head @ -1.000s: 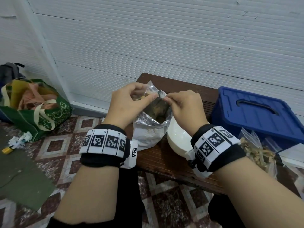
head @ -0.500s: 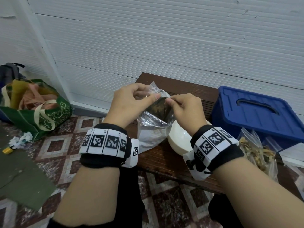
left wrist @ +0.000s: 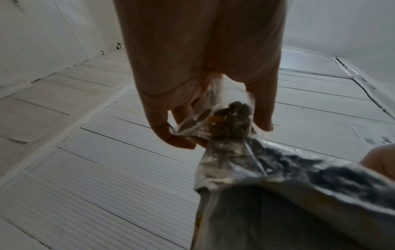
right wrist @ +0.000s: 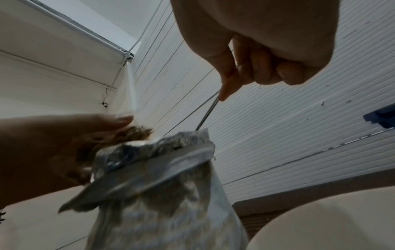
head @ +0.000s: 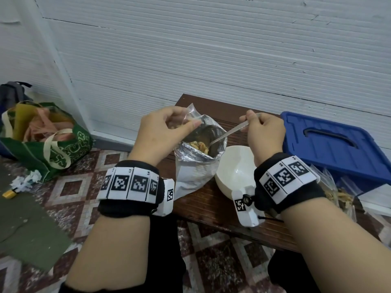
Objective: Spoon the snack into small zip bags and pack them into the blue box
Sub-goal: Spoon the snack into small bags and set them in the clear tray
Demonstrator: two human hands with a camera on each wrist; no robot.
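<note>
The left hand [head: 160, 132] pinches a small clear zip bag [head: 191, 115], part-filled with snack, at the near-left lip of the open foil pouch [head: 196, 163] standing on the brown bench [head: 211, 206]. The right hand [head: 264, 134] grips a metal spoon [head: 228, 132] whose bowl dips into the pouch's snack [head: 200, 145]. A white bowl [head: 234, 166] sits just right of the pouch, with the closed blue box [head: 334, 146] farther right and filled zip bags [head: 338, 193] near it.
</note>
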